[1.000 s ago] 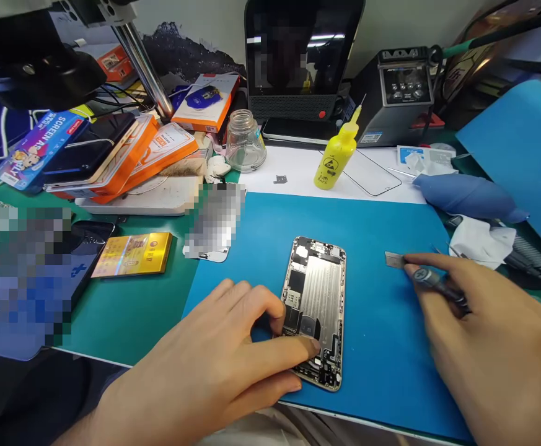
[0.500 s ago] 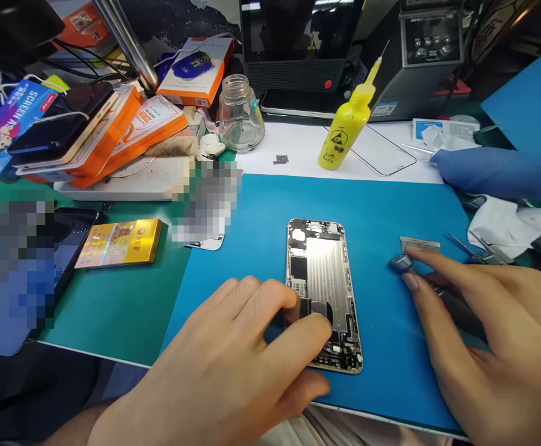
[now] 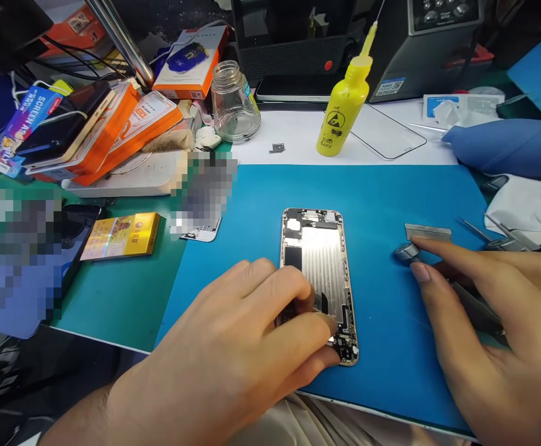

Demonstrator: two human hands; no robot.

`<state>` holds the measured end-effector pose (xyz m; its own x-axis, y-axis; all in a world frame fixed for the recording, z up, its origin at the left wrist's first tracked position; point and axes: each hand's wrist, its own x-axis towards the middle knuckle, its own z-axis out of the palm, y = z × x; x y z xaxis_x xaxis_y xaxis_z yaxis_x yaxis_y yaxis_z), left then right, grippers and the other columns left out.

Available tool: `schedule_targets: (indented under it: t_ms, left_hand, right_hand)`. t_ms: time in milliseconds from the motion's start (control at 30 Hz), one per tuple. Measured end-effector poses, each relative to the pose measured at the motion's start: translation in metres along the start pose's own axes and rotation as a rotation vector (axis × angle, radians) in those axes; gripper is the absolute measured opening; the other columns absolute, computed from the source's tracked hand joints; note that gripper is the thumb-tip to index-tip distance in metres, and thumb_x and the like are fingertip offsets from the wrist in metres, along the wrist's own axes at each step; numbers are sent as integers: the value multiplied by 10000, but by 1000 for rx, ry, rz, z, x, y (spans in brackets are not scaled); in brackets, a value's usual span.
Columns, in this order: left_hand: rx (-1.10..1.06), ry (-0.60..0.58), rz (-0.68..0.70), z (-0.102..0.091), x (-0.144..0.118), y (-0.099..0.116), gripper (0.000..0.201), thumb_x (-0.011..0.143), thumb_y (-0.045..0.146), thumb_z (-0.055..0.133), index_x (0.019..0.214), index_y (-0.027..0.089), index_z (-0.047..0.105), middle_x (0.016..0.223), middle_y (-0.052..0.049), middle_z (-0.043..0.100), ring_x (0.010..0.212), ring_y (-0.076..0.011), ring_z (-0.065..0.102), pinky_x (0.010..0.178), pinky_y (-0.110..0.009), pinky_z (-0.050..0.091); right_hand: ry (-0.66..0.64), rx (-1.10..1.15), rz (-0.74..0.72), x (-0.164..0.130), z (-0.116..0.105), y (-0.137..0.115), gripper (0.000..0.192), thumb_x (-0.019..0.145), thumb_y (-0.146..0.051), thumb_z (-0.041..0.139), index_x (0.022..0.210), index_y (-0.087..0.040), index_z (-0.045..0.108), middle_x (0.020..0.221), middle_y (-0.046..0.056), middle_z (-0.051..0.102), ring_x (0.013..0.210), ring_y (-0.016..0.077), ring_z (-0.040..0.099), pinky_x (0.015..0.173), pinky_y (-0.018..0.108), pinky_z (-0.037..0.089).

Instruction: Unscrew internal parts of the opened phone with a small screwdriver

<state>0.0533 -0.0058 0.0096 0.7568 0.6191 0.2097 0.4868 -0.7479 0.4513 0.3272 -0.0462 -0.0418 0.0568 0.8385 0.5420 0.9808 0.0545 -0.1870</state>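
Fingers (image 3: 298, 291) on ribbed metal phone shell (image 3: 319, 266)

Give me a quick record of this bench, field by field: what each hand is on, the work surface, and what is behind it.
left hand: fingers pressing on the lower end of the opened silver phone housing
right hand: resting on the mat, holding a dark screwdriver with a grey cap
beside right hand: small flat grey metal plate
surface: blue work mat
behind: yellow squeeze bottle, clear glass jar, orange boxes
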Motion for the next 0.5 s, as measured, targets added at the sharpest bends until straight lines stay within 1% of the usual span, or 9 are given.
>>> schedule_targets:
  t_ms: [67,133,233,300,400,500]
  left_hand:
    - [-14,-9,-17,0,0,0,183,1155,217,577,1213,214,750,1073,10,637,904,-172,530,758,-366,454]
    - [-28,-12,-28,1,1,1,178,1143,175,584,1198,221,747,1072,11,641,911,-172,527,760,-365,440]
    - [-58,-8,-43,3,0,1,164,1156,197,576,1167,220,738,1061,11,645,916,-173,515,779,-364,426]
    - [-119,-10,-72,4,0,1,161,1169,240,571,1172,225,731,1075,13,640,945,-166,518,812,-354,426]
    - [-188,-32,-115,4,0,-1,160,1175,278,573,1202,234,725,1120,11,635,1017,-159,536,874,-340,432]
    - [-227,-43,-120,4,2,-3,172,1179,275,561,1204,229,725,1128,11,642,1041,-152,550,900,-332,440]
  right_hand:
    - [22,2,-78,-2,0,3,369,1085,-465,588,1364,-274,736,1092,104,727,1057,319,711,987,467,528]
    - [38,2,-127,-4,0,5,366,1096,-446,587,1386,-266,719,1109,97,739,1052,328,719,1002,477,516]
    - [53,-23,-161,-4,0,7,348,1106,-411,583,1400,-274,709,1120,83,752,1017,322,733,985,469,529]
    - [55,-51,-187,-3,0,9,346,1105,-389,588,1411,-276,705,1120,76,759,1005,316,745,974,459,550]
    - [54,-68,-185,-3,1,12,348,1101,-386,604,1423,-294,699,1128,64,764,1001,315,758,950,454,574]
    - [47,-49,-162,-6,3,12,374,1095,-399,618,1459,-343,681,1135,52,768,1010,331,759,929,478,575]
